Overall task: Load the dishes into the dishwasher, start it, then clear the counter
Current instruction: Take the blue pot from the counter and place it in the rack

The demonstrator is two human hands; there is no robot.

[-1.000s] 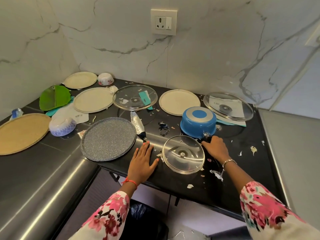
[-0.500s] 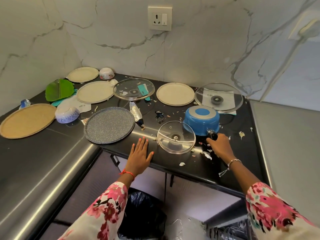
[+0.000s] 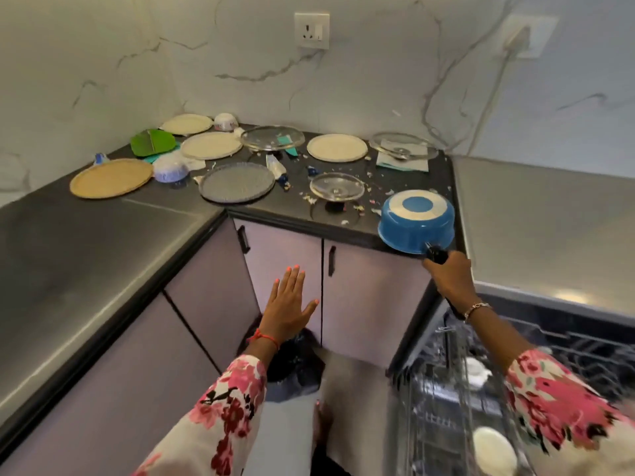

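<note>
At front right corner of worktop: upturned blue pan overhangs edge, handle pointing back toward dishwasher rack. Right hand grips handle; left hand spread, empty.

blue round metal saucepan: white ring on base | black stone worktop | grey speckled round tray: left of saucepan | tan woven round plate: far left of saucepan | fabric sleeve: white, pink-red floral

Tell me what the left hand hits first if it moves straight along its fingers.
Probably the lilac cabinet door below the counter. The left hand is open with its fingers aimed at that door, nothing visible between. Depth is unclear.
</note>
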